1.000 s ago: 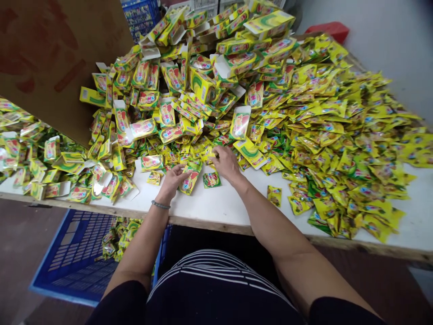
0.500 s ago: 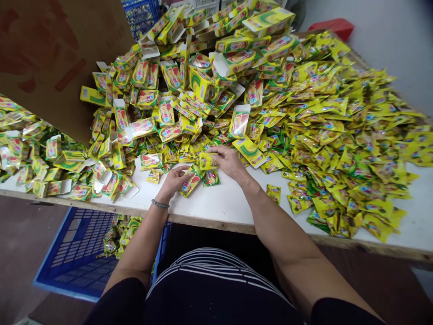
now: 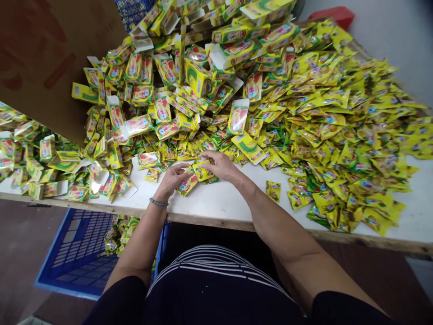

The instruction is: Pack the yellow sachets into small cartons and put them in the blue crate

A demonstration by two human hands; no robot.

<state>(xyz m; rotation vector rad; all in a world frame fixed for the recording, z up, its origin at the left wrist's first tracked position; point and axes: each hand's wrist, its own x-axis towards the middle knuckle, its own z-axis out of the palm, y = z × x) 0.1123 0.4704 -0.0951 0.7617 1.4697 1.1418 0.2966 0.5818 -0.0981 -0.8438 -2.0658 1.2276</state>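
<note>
My left hand (image 3: 173, 179) is closed on a small yellow-green carton (image 3: 187, 184), tilted just above the white table (image 3: 216, 205). Between the fingers of my right hand (image 3: 218, 166) is a yellow sachet (image 3: 203, 172), its near end at the upper end of the carton. Whether the sachet is inside the carton's mouth I cannot tell. Beneath my right fingers another green sachet (image 3: 211, 180) lies partly hidden. A small sachet (image 3: 152, 175) rests left of my left hand, and a single sachet (image 3: 273, 191) lies to the right of my right forearm.
Loose cartons (image 3: 162, 110) are heaped at the back and left, beside a big brown cardboard box (image 3: 50, 67). A large pile of yellow sachets (image 3: 338, 135) covers the right side. Below the table edge at left stands a blue crate (image 3: 67, 280) with sachets in it.
My right hand has moved left with the yellow sachet, bringing it against the carton's upper end. The left hand still holds the carton in nearly the same place.
</note>
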